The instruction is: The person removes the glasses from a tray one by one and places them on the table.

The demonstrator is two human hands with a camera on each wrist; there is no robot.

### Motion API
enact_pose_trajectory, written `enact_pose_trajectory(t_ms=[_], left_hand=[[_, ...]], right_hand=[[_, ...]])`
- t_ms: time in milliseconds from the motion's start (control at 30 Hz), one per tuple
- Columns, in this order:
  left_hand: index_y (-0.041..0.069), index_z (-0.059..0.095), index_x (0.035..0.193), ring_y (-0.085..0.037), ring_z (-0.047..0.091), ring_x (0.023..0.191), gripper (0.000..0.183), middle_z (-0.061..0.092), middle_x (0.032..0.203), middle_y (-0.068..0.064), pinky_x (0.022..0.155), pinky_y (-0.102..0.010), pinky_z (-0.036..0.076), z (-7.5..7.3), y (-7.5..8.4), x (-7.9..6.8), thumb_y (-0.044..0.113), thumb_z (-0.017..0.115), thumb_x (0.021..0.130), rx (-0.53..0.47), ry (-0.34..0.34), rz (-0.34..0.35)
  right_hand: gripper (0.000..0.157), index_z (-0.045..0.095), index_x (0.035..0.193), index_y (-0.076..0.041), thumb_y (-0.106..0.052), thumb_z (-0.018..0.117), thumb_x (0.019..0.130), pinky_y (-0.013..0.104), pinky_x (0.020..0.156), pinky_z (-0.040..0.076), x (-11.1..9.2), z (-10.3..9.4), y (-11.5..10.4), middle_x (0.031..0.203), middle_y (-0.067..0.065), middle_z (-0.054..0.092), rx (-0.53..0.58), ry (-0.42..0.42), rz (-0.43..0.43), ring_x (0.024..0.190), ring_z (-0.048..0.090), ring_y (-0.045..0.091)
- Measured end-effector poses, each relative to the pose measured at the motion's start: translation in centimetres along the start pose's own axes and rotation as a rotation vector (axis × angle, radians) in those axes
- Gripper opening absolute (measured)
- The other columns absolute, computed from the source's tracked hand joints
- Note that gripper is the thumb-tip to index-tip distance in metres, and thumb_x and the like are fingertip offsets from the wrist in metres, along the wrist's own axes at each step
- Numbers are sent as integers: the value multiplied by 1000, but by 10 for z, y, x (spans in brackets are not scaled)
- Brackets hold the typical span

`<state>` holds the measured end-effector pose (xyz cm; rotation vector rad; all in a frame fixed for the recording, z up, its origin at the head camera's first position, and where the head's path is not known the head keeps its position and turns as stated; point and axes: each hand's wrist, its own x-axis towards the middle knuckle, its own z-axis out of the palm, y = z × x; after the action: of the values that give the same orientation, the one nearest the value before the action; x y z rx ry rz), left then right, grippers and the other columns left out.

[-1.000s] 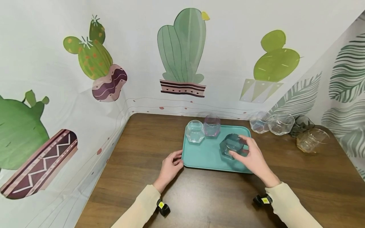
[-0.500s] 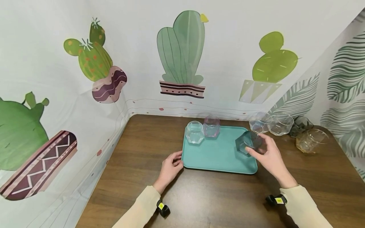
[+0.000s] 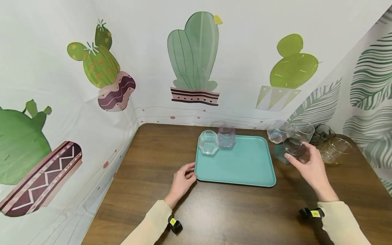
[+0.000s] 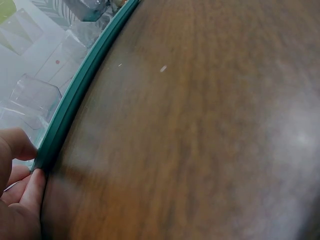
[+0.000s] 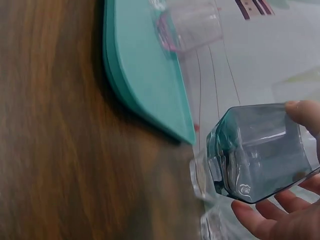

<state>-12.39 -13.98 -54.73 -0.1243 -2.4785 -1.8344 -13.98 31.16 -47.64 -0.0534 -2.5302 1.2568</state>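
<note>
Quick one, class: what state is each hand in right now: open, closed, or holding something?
Left hand: holding the teal tray by its edge.
Right hand: holding the blue-grey glass.

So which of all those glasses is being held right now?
The blue-grey glass, in the right hand, just right of the tray. It alone is gripped; the other glasses rest on the tray or table.

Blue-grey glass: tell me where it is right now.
In the head view, the blue-grey glass is in the right hand, just past the right edge of the tray and in front of a clear glass.
</note>
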Motion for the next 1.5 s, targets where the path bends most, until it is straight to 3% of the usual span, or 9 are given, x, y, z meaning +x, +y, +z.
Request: enact_pose_trajectory(t_ms=[133,233,333,467,867,1067,1300,1500], left_hand=[[-3,65,135,-34,67,116,45,68,123,-21,97,-38,58,-1,1,-1,-8,68,91,13,-13,-7],[0,66,136,-32,67,117,45,68,124,-19,97,-33,58,-2,2,-1,-6,68,91,14,-22,-10],[1,66,136,-31,67,117,45,68,123,-18,96,-29,58,-3,2,-1,-5,68,91,15,-28,-7],[1,66,136,-29,67,116,45,68,122,-17,95,-26,58,-3,2,-1,-5,67,91,17,-31,-10],[1,66,136,-32,67,117,44,68,123,-18,96,-31,58,-3,2,-3,-5,68,92,2,-29,-8],[1,66,135,-32,68,115,45,68,123,-19,95,-31,59,-3,3,-3,-6,69,91,-6,-25,-5],[-2,65,135,-34,67,116,45,68,123,-21,96,-34,59,-2,5,-3,-8,68,91,1,-14,2],[-8,63,134,-40,67,114,44,66,123,-26,97,-41,58,0,11,-4,-12,65,91,28,-6,-10]], right_hand=[[75,43,147,10,-21,80,91,-3,74,39,3,-6,9,132,29,47,-22,58,47,97,40,-13],[71,46,146,9,-23,79,91,4,75,37,6,-9,15,130,26,50,-63,109,109,95,45,-3],[71,45,147,8,-26,76,93,28,87,40,7,-9,19,132,28,50,-87,136,179,106,51,21],[74,40,150,9,-26,73,94,57,99,35,9,-9,23,140,34,44,-68,149,241,128,42,46],[77,35,153,10,-26,71,95,62,107,33,11,-5,32,143,37,40,-85,172,312,134,37,50],[75,38,151,12,-26,71,95,63,107,33,12,-4,33,138,39,43,-103,189,303,132,38,52],[66,49,141,14,-25,73,94,65,105,32,13,-5,35,126,39,51,-115,226,237,128,40,54],[69,47,144,12,-28,74,94,66,107,33,12,-6,37,131,39,51,-124,237,255,127,43,55]])
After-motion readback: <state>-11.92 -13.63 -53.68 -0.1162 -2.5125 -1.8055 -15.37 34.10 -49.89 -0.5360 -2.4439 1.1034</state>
